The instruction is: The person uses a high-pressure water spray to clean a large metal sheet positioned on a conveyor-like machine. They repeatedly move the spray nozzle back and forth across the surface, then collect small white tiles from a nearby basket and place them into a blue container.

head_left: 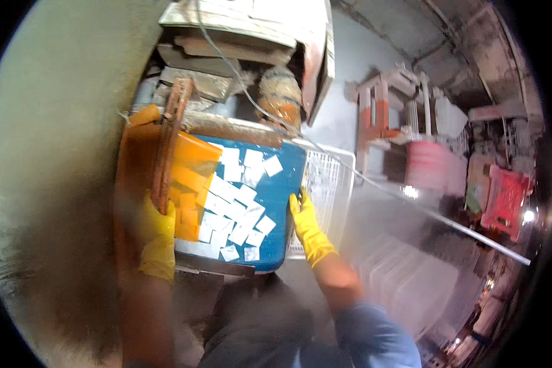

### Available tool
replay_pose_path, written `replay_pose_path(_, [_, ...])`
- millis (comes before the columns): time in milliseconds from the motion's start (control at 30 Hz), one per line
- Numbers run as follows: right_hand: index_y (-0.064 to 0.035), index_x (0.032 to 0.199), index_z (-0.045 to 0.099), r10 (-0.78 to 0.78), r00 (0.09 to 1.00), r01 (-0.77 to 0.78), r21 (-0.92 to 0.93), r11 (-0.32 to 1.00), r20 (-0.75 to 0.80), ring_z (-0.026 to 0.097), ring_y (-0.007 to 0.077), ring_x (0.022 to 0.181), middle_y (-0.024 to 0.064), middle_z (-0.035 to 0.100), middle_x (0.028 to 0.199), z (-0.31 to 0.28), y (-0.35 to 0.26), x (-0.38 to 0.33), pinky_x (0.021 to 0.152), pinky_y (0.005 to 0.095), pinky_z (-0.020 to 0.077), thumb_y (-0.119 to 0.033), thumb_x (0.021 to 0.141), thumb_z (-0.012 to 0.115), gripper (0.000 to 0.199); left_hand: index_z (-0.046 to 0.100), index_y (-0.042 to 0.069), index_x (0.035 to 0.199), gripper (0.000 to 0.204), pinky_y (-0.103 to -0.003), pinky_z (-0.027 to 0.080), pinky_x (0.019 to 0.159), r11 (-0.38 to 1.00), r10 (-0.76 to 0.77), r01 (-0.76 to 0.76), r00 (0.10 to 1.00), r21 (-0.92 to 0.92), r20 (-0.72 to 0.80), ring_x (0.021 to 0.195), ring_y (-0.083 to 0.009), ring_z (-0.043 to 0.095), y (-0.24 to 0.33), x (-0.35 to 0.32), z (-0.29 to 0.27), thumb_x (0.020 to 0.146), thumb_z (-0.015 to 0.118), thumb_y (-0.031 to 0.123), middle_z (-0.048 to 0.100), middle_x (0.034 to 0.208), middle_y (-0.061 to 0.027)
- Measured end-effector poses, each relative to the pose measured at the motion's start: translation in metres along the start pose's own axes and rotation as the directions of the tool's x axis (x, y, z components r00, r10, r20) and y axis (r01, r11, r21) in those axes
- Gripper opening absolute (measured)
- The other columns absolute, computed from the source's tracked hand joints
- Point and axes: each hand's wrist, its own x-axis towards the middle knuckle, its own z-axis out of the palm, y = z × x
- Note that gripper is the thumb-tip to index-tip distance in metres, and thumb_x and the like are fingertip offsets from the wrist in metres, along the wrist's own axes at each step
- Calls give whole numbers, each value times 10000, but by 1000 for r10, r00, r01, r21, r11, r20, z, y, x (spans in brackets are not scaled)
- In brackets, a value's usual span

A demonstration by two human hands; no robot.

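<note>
Both my hands wear yellow rubber gloves. My left hand [157,238] is closed round the lower end of a rusty metal bar [172,126], which runs along the left of the work surface. At the right edge of a blue board [280,224], my right hand [310,226] has its thumb on top and its fingers at the outer side, gripping the rim. Many small white rectangular tiles [226,205] lie scattered over the board, some overlapping. Orange translucent sheeting [190,161] covers the board's left part, beside the bar.
A white plastic basket [328,178] stands right of the board. Behind are stacked slabs [202,73], a dirty motor-like cylinder [280,92] and a thin cable [239,80]. Further right are a stool-like frame [374,107], a red crate [505,202] and blurred pale stacks [411,282].
</note>
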Motion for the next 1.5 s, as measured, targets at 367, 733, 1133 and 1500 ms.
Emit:
replay_pose_path(367, [-53, 1384, 619, -442, 867, 388, 245, 889, 229, 611, 214, 1254, 83, 662, 1352, 38, -291, 61, 1093, 320, 441, -208, 1043, 636, 375, 581, -4, 1376, 705, -463, 559, 875, 988, 47, -70, 985, -137, -164, 1012, -412, 698, -24, 8, 22, 786, 785, 324, 716, 1135, -230])
replay_pose_path(733, [-60, 1363, 579, -683, 645, 241, 757, 608, 343, 585, 296, 1246, 162, 654, 1318, 126, -605, 280, 1156, 503, 389, -568, 1034, 402, 631, 574, 8, 1388, 701, -475, 556, 884, 988, 31, -53, 988, -142, -150, 1021, -431, 694, -19, 7, 9, 809, 754, 359, 704, 1164, -258])
replay_pose_path(1133, [-5, 1363, 575, -493, 477, -160, 623, 766, 728, 682, 298, 879, 181, 716, 996, 79, -489, 157, 838, 451, 546, -680, 1005, 450, 774, 603, -10, 1344, 688, -479, 558, 852, 991, 77, -101, 965, -87, -251, 988, -422, 696, -27, 7, 19, 771, 792, 318, 719, 1112, -236])
replay_pose_path(1500, [42, 1312, 602, 81, 765, -349, 305, 886, 639, 708, 272, 826, 179, 743, 983, -116, -190, -128, 780, 372, 558, -530, 966, 634, 669, 579, 11, 1376, 717, -454, 529, 984, 996, 40, -52, 987, -71, -154, 1126, -402, 672, -20, 3, 9, 790, 783, 371, 688, 1232, -241])
